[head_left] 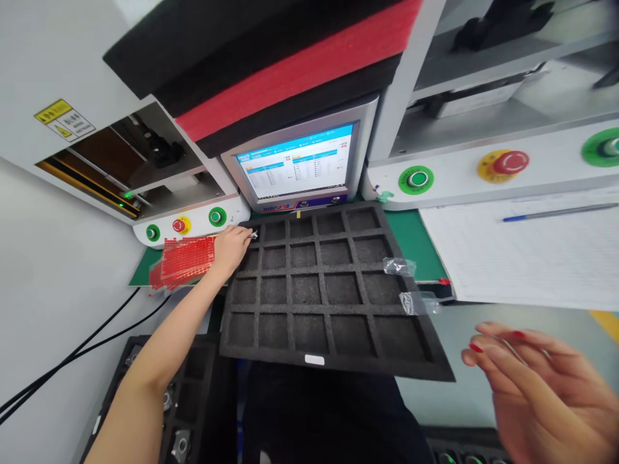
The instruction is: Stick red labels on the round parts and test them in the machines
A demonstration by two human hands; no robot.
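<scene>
A black foam tray with a grid of empty square pockets lies in front of me. My left hand reaches to its far left corner, fingers pinched on a small shiny part at the tray's edge. Just left of that hand lies a stack of red label sheets. My right hand hovers low at the right, fingers apart, holding nothing. Two small clear plastic bags lie on the tray's right rim.
Behind the tray stands a monitor showing tables. Machine panels carry green buttons and red stop buttons. A paper sheet with a blue pen lies at right. Another foam tray with parts sits lower left; cables run left.
</scene>
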